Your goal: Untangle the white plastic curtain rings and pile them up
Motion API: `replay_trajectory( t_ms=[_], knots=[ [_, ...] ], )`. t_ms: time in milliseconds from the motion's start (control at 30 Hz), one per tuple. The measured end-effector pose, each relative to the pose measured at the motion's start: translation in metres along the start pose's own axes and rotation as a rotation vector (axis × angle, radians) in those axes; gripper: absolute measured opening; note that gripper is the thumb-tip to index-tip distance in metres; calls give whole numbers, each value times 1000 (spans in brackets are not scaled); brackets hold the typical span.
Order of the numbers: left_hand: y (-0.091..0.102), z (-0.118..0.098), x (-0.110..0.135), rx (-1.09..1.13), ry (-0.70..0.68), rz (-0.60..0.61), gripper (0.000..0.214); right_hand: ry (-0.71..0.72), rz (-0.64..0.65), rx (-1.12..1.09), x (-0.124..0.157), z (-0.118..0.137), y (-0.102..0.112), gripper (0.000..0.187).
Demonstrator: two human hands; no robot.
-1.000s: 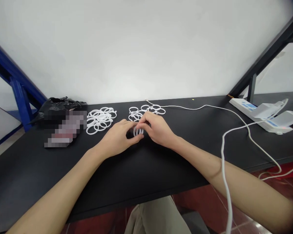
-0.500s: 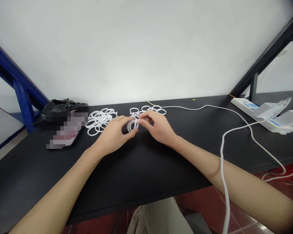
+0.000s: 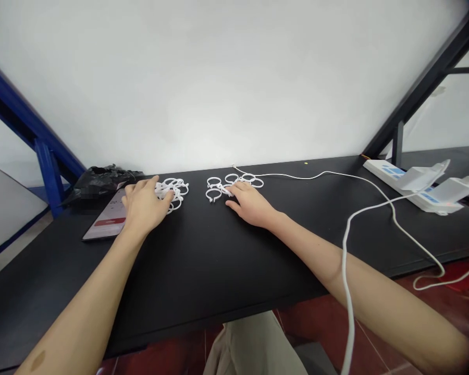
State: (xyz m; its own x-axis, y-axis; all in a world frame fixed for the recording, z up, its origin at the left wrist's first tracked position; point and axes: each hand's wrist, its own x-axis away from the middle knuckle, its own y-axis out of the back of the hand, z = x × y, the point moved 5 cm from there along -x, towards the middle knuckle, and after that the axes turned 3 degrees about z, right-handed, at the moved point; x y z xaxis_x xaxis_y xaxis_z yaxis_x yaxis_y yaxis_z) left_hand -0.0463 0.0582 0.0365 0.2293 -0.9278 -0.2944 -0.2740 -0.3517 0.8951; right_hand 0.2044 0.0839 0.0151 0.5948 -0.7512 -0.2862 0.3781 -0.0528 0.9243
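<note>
Over the left part of a pile of white plastic rings [image 3: 174, 191], my left hand [image 3: 144, 204] has its fingers apart. The thumb reaches the near side of the pile, and the fingers hide part of it. A second, looser group of white rings [image 3: 213, 194] lies to the right, each with a small tab or clasp. My right hand [image 3: 252, 204] rests at the near edge of that group, thumb and fingers apart. Its fingertips touch or lie just over the rings; the exact contact is hidden.
Left of the piles lie a phone [image 3: 105, 221] with a lit screen and a crumpled black plastic bag [image 3: 105, 179]. A white power strip [image 3: 410, 185] with plugged-in adapters stands at the right. A white cable [image 3: 347, 281] crosses in front of my right forearm. A wall [image 3: 219, 94] closes off the back.
My hands have parted from the ring they held together in the middle. The left moved left onto the pile; the ring now seems to lie in the right group. The phone screen is visible.
</note>
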Motion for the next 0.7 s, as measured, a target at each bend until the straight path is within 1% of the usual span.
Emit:
replay_trajectory(
  t_ms=[100,200,267,333,400,467,533,700],
  knots=[
    [4,-23,10,40,-127,-79,50,-18,-13,35,-1,0,3,25],
    [1,-46,21,73,-281,-97,41,-15,-19,26,-1,2,5,22],
    [-5,-60,29,99,-402,-66,38,-7,-26,23,-1,5,7,19],
    [-12,-70,37,126,-512,-4,38,10,-28,17,-2,8,8,17],
    [-18,-77,42,149,-573,60,39,34,-33,-2,-1,12,10,16],
    [-20,-78,44,169,-582,104,40,58,-49,-27,0,16,11,15],
    [-20,-77,43,189,-553,116,43,68,-89,-85,1,18,13,14],
    [-15,-75,41,219,-480,103,46,1,-219,-389,3,18,17,11]
  ],
)
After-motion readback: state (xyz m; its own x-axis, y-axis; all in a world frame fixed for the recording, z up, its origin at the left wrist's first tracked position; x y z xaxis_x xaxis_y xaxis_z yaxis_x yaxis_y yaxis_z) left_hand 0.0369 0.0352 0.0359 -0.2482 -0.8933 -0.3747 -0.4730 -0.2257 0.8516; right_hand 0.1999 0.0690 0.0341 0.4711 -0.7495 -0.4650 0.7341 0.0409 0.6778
